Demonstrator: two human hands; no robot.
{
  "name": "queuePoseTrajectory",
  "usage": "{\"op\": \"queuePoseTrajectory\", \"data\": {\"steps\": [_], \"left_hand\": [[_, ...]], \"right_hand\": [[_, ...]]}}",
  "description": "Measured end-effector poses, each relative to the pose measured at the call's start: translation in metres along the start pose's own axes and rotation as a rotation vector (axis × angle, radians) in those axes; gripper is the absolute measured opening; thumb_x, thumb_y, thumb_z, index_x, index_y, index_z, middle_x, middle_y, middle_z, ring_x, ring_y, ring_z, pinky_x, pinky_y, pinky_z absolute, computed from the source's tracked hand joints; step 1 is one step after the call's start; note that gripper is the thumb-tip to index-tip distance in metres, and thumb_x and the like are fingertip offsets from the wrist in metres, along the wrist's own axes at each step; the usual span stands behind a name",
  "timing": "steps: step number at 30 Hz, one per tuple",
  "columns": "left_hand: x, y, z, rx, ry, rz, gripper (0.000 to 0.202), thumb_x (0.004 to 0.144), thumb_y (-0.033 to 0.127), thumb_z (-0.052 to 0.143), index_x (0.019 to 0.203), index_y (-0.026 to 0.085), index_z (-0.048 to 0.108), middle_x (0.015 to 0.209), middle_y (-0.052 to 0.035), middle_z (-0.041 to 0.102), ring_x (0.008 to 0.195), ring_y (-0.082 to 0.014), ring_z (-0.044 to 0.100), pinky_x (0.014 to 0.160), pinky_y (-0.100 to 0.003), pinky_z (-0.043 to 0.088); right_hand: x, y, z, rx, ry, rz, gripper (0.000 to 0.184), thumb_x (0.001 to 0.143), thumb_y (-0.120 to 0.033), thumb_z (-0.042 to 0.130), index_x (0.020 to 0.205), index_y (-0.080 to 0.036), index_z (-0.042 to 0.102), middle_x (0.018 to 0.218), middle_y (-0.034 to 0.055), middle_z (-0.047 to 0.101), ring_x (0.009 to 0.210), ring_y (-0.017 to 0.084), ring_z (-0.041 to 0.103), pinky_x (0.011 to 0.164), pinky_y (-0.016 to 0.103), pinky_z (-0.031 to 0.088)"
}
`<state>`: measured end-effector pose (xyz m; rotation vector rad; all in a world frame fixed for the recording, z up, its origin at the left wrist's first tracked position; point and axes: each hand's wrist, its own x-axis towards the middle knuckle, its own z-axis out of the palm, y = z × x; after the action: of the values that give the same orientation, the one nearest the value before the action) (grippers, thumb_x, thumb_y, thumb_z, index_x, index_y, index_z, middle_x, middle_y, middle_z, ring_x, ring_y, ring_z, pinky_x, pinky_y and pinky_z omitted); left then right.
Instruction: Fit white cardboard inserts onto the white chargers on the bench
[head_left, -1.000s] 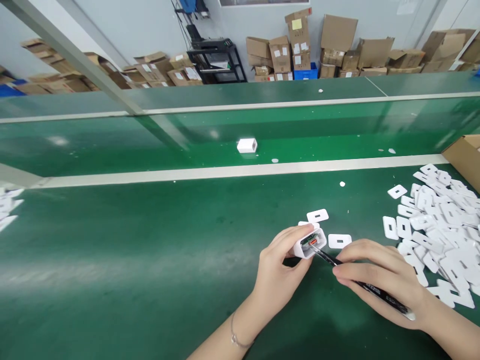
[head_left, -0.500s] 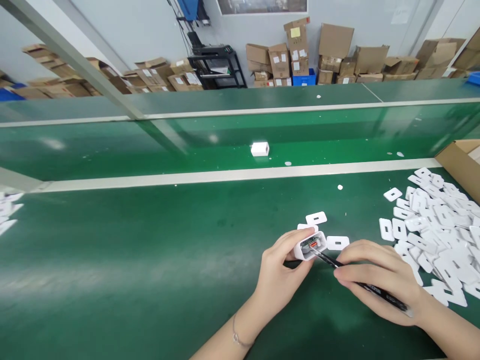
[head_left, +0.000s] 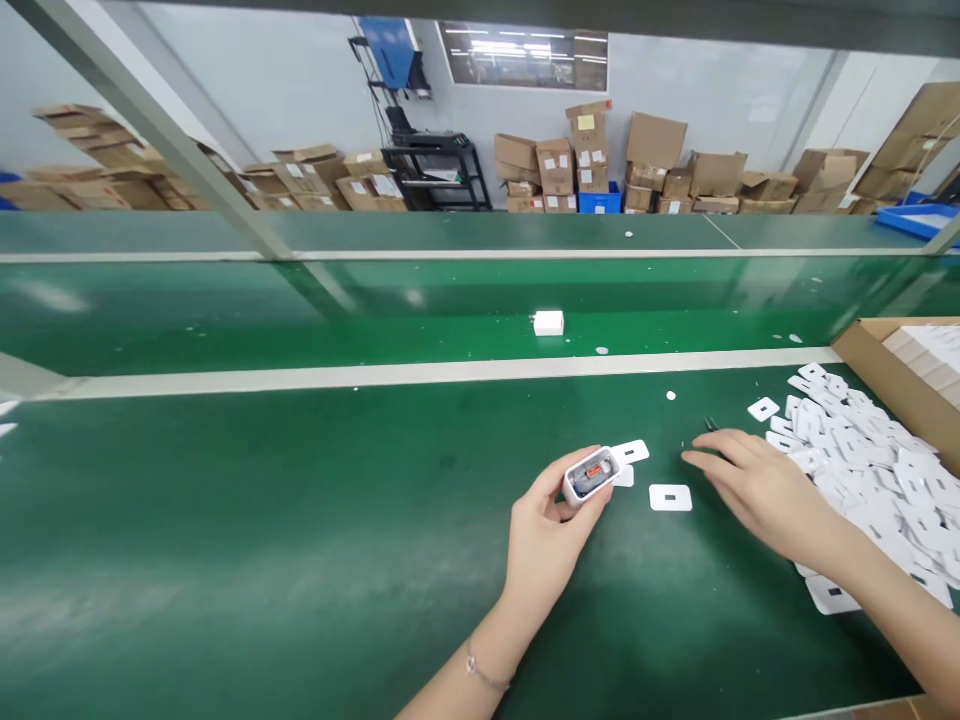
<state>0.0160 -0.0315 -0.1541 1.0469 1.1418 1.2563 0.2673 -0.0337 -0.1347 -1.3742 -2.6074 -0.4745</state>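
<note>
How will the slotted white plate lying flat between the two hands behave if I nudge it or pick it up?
The white plate looks thin, so probably light and quick to slide. Its straight, flat outline suggests it's fairly stiff rather than floppy. Lying flat on the smooth green tabletop, it seems unlikely to tip or roll, but may be awkward to lift.

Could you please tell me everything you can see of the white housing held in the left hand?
The white housing is a box-like shell with rounded corners, plastic by its look. Its open end, with no cover on, tilts up toward the camera, showing a greyish interior with an orange-red part; finer details are too small to read. The left hand grips it by its sides, over the green table.
</note>
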Motion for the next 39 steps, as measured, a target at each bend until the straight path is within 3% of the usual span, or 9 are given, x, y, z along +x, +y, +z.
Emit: {"op": "queuePoseTrajectory", "data": {"steps": [2,5,10,14,18,25,28,34,39], "left_hand": [[-0.002,0.0,0.0,0.013,-0.01,0.027,0.031,0.068,0.025,0.077,0.099,0.021,0.071,0.102,-0.0045,0.073,0.089,-0.0202,0.07,0.077,-0.027,0.061],[-0.005,0.002,0.001,0.041,-0.028,0.066,0.03,0.068,0.022,0.076,0.097,0.022,0.072,0.102,-0.0035,0.074,0.09,-0.0191,0.07,0.076,-0.023,0.06],[-0.006,0.005,0.002,0.081,-0.079,0.125,0.03,0.07,0.02,0.074,0.1,0.022,0.07,0.105,-0.0053,0.073,0.092,-0.0209,0.07,0.075,-0.026,0.061],[-0.006,0.002,0.002,0.074,-0.178,0.142,0.033,0.073,0.021,0.072,0.105,0.019,0.068,0.107,-0.0081,0.072,0.094,-0.0225,0.069,0.075,-0.028,0.061],[-0.01,0.0,0.002,0.111,-0.305,0.178,0.034,0.074,0.019,0.068,0.109,0.018,0.068,0.107,-0.0101,0.072,0.087,-0.0224,0.069,0.071,-0.029,0.061],[-0.012,0.001,-0.006,-0.049,-0.441,0.211,0.034,0.083,0.035,0.063,0.114,0.022,0.069,0.121,-0.0109,0.067,0.112,-0.0295,0.062,0.094,-0.04,0.053],[-0.011,0.002,-0.005,-0.047,-0.422,0.162,0.031,0.082,0.034,0.066,0.111,0.023,0.07,0.117,-0.0106,0.069,0.107,-0.0284,0.065,0.091,-0.038,0.054],[-0.01,-0.004,-0.005,-0.048,-0.399,0.161,0.033,0.08,0.033,0.068,0.111,0.022,0.071,0.121,-0.0129,0.067,0.108,-0.0307,0.064,0.08,-0.033,0.058],[-0.009,-0.008,-0.008,-0.017,-0.384,0.201,0.03,0.082,0.029,0.066,0.111,0.025,0.071,0.124,-0.0119,0.066,0.114,-0.0307,0.062,0.08,-0.032,0.059]], "right_hand": [[0.004,-0.014,-0.004,0.177,-0.051,0.029,0.03,0.09,-0.012,0.048,0.116,-0.016,0.061,0.114,0.0109,0.065,0.103,0.026,0.06,0.084,0.042,0.053],[0.011,-0.031,-0.003,0.341,-0.157,0.041,0.024,0.089,-0.025,0.057,0.112,-0.017,0.062,0.109,0.0091,0.066,0.099,0.026,0.06,0.083,0.043,0.052],[0.013,-0.035,0.0,0.473,-0.139,0.074,0.014,0.09,-0.021,0.055,0.1,-0.018,0.063,0.101,0.0085,0.066,0.097,0.026,0.06,0.082,0.045,0.051],[0.016,-0.036,-0.02,0.722,-0.003,0.148,0.019,0.093,-0.025,0.052,0.11,-0.022,0.057,0.109,0.0088,0.063,0.101,0.022,0.06,0.084,0.04,0.053],[0.028,-0.048,-0.035,0.907,0.061,0.041,0.025,0.093,-0.024,0.052,0.118,-0.025,0.055,0.117,0.0089,0.059,0.111,0.021,0.057,0.091,0.036,0.052],[0.035,-0.055,-0.026,1.003,0.074,0.042,0.025,0.089,-0.019,0.058,0.112,-0.027,0.063,0.114,0.0062,0.059,0.112,0.019,0.056,0.091,0.031,0.052],[0.031,-0.054,-0.021,1.081,0.072,0.036,0.025,0.089,-0.019,0.058,0.111,-0.028,0.064,0.113,0.0061,0.058,0.113,0.019,0.055,0.093,0.033,0.05],[0.03,-0.059,-0.004,1.562,-0.043,0.316,0.04,0.088,-0.036,0.06,0.127,-0.027,0.052,0.126,0.0094,0.054,0.111,0.02,0.057,0.095,0.038,0.05],[0.032,-0.067,0.006,1.842,-0.053,0.461,0.035,0.09,-0.043,0.057,0.12,-0.026,0.06,0.127,0.0074,0.061,0.121,0.022,0.054,0.106,0.042,0.04]]}}
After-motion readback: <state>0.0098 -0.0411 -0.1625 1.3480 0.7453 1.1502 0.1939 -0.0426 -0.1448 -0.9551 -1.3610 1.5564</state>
